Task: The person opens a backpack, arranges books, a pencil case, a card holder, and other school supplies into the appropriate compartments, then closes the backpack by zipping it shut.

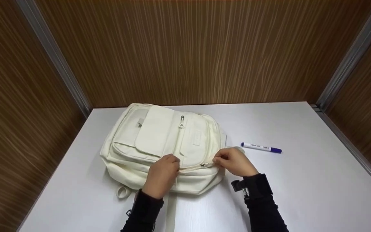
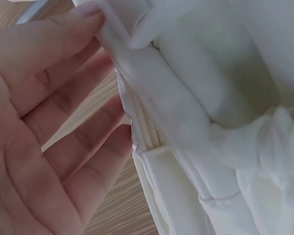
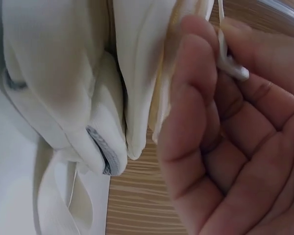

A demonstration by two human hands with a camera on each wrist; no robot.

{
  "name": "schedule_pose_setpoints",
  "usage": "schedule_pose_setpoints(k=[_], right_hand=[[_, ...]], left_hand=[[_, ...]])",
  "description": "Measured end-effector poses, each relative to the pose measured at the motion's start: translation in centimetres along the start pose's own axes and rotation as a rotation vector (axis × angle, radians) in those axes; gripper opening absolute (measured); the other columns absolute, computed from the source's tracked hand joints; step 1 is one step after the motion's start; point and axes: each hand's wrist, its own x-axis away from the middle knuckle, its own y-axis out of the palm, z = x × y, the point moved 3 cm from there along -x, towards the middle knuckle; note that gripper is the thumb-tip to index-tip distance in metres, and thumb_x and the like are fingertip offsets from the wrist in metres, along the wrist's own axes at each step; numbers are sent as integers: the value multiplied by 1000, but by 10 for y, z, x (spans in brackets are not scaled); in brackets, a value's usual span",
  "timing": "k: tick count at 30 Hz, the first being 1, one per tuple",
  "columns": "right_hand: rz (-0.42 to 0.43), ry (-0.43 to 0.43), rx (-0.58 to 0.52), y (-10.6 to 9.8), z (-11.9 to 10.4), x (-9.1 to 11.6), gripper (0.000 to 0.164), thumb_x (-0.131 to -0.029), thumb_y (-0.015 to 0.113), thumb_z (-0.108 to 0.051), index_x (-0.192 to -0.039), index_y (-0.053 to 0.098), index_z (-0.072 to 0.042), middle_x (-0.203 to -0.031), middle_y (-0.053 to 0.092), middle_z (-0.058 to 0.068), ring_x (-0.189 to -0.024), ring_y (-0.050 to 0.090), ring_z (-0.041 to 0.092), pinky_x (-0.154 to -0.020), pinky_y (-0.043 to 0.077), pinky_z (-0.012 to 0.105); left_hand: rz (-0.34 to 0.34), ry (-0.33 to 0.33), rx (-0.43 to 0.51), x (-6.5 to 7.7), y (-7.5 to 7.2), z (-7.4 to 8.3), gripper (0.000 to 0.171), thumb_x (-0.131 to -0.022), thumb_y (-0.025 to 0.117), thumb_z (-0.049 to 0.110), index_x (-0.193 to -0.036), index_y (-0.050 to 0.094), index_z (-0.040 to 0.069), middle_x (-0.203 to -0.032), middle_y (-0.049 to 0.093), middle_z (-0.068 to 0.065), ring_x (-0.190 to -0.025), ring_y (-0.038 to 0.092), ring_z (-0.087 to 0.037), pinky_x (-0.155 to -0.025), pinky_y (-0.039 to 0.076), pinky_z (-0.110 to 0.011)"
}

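Note:
A cream backpack lies on its back across the table, its front pockets facing up. At its near right side, my right hand pinches a zipper pull between thumb and fingers. The pale end of that zipper pull shows between the fingers in the right wrist view. My left hand grips the backpack's fabric beside the same zipper, further left. In the left wrist view, the left thumb and forefinger take the cloth edge while the other fingers lie along the side.
A white marker with purple ends lies on the white table, right of the backpack. A strap loop sticks out at the near left, and another strap runs toward the front. Wood-patterned panels enclose the back and sides.

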Motion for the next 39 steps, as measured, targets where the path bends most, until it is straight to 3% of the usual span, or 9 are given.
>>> schedule_pose_setpoints(k=[8, 16, 19, 22, 26, 30, 35, 39], right_hand=[[22, 31, 9, -8, 0, 2, 10, -90, 67, -15, -83, 73, -11, -68, 66, 2, -60, 55, 6, -58, 42, 21], [-46, 40, 44, -12, -13, 11, 10, -89, 67, -13, -80, 71, -10, -67, 66, -1, -60, 58, 5, -58, 46, 21], [-83, 18, 92, -12, -24, 14, 13, -87, 67, -14, -74, 68, -13, -62, 61, -7, -57, 53, 4, -54, 41, 20], [-132, -15, 86, -8, -35, 16, 14, -85, 66, -14, -71, 66, -14, -60, 57, -10, -56, 47, 3, -52, 37, 19], [-205, -55, 20, 1, -46, 15, 11, -85, 66, -12, -74, 68, -10, -62, 55, -11, -56, 46, 2, -52, 37, 17], [-238, -122, 6, 7, -53, 15, 9, -85, 67, -11, -77, 70, -8, -62, 53, -11, -56, 44, 0, -54, 38, 17], [-269, -173, -3, 9, -58, 15, 8, -85, 67, -9, -78, 71, -9, -62, 53, -11, -55, 43, -1, -54, 38, 17], [-254, -118, 6, 3, -51, 15, 9, -86, 67, -12, -79, 71, -9, -63, 57, -9, -55, 46, 0, -52, 38, 17]], left_hand=[[-54, -8, 27, -1, -8, -2, 13, -69, 84, 14, -74, 72, 15, -99, 69, 5, -99, 64, -14, -83, 54, -26], [-46, 0, -3, 2, -12, -1, 15, -66, 85, 13, -69, 70, 15, -96, 69, 5, -97, 64, -14, -82, 53, -26], [-15, 15, -58, 3, -10, 1, 15, -66, 86, 14, -71, 72, 13, -95, 68, 4, -95, 64, -15, -81, 53, -26], [58, 14, -85, 3, -7, 5, 11, -68, 82, 11, -71, 72, 11, -91, 68, 2, -92, 65, -18, -76, 54, -29], [129, 22, -17, 0, -3, 16, 7, -73, 77, 13, -76, 71, 13, -91, 68, -1, -93, 65, -20, -78, 55, -33], [125, 47, 20, -7, 7, 33, 12, -75, 79, 20, -85, 73, 17, -97, 69, -1, -103, 65, -23, -86, 55, -35], [160, 47, -73, -13, 17, 47, 9, -76, 78, 21, -81, 73, 15, -99, 69, 1, -109, 64, -25, -88, 55, -35], [203, 67, -142, -14, 18, 48, 7, -74, 76, 15, -80, 73, 13, -96, 68, 3, -109, 63, -24, -87, 53, -34]])
